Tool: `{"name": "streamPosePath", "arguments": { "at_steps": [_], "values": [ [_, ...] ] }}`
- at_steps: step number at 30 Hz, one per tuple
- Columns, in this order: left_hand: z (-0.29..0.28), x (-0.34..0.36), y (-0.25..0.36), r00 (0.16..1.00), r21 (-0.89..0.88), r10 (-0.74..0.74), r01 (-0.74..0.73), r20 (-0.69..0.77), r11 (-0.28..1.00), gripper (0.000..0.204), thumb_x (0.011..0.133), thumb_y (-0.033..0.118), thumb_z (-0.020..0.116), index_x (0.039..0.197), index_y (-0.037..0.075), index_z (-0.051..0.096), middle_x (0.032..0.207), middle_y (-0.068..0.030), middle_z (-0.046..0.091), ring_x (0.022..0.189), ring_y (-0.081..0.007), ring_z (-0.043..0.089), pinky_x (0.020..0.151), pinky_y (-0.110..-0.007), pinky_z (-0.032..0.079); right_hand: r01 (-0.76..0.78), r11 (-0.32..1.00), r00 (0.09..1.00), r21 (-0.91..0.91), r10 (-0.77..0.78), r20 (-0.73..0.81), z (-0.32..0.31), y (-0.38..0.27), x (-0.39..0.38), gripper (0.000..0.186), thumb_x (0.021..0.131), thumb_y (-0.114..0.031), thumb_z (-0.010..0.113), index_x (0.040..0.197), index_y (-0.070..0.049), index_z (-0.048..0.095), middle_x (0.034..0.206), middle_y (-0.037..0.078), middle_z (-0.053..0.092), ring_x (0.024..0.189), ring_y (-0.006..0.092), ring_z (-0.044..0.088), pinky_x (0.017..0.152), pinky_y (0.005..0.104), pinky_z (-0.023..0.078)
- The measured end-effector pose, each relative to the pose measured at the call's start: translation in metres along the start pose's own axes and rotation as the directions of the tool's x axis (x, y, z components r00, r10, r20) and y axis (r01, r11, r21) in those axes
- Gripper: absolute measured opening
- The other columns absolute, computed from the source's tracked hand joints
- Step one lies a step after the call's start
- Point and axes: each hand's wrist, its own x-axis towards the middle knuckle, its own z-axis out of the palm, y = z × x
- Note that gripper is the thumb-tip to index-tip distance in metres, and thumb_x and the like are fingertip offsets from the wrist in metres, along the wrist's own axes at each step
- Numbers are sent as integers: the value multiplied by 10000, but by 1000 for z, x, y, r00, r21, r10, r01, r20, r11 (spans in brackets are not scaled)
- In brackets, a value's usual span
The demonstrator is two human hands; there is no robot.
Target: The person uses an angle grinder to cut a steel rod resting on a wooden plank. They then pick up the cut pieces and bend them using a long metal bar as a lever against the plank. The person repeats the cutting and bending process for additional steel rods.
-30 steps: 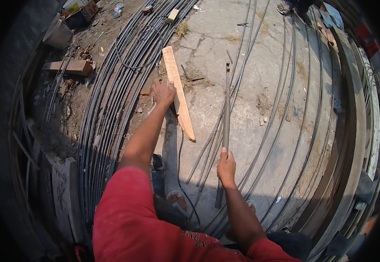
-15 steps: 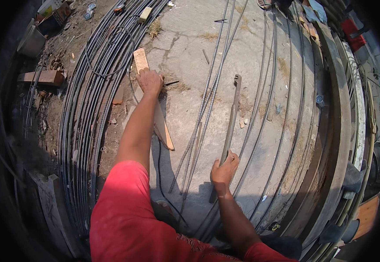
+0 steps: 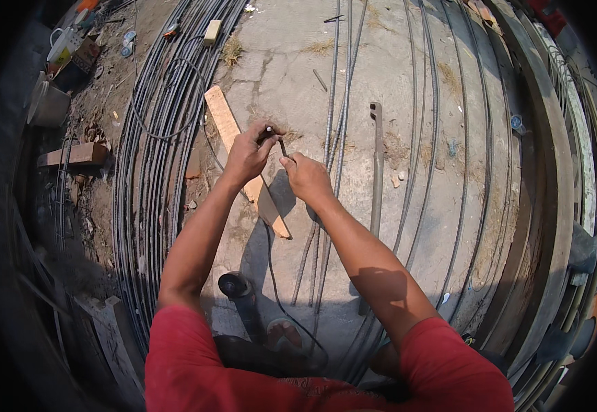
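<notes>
My left hand (image 3: 246, 155) is closed, thumb and fingers pinching a thin dark pen-like stick (image 3: 283, 146). A small pale tip shows at its fingertips. My right hand (image 3: 308, 179) is closed on the lower end of the dark stick, close to the left. Just beneath my left hand, a wooden board (image 3: 221, 115) lies slantwise on the concrete. To the right of my right hand rests a long steel bar-bending wrench (image 3: 378, 161) with a notched head, touched by neither hand.
Bundled rebar (image 3: 144, 158) runs along the left, with a wood block (image 3: 212, 32) on top. More steel rods (image 3: 430, 137) lie at right, beside a long beam (image 3: 549, 172). Near my feet stands an angle grinder (image 3: 238, 292) with a cord. A bucket (image 3: 49, 103) sits far left.
My left hand has left the board and picked up the dark stick. My right hand has let go of the bar-bending wrench and come up to the left hand.
</notes>
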Motion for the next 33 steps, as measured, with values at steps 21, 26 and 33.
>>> {"name": "streamPosePath", "arguments": {
  "at_steps": [21,26,33],
  "values": [
    [57,-71,52,918,-309,-265,355,296,882,430,1150,433,445,860,126,527,710,75,387,608,-55,336,548,-250,285,273,932,725,-236,-361,-587,-35,31,-76,300,1063,-295,565,879,-63,613,624,177,649,612,370,659,898,483,453],
    [86,-62,60,948,-280,-263,306,180,910,424,1160,396,426,919,75,561,769,52,446,676,-70,396,604,-263,365,121,991,787,-61,-133,-603,-21,15,-72,409,1100,-325,462,888,-38,662,677,214,684,652,395,681,947,487,454],
    [98,-58,22,903,-407,-317,183,-291,895,520,1157,458,385,1175,-2,626,933,-87,630,857,-164,586,775,-345,507,59,968,931,244,35,-362,-43,-44,-64,513,1089,-425,433,941,-5,689,941,301,716,945,512,687,854,620,494]
  ]
}}
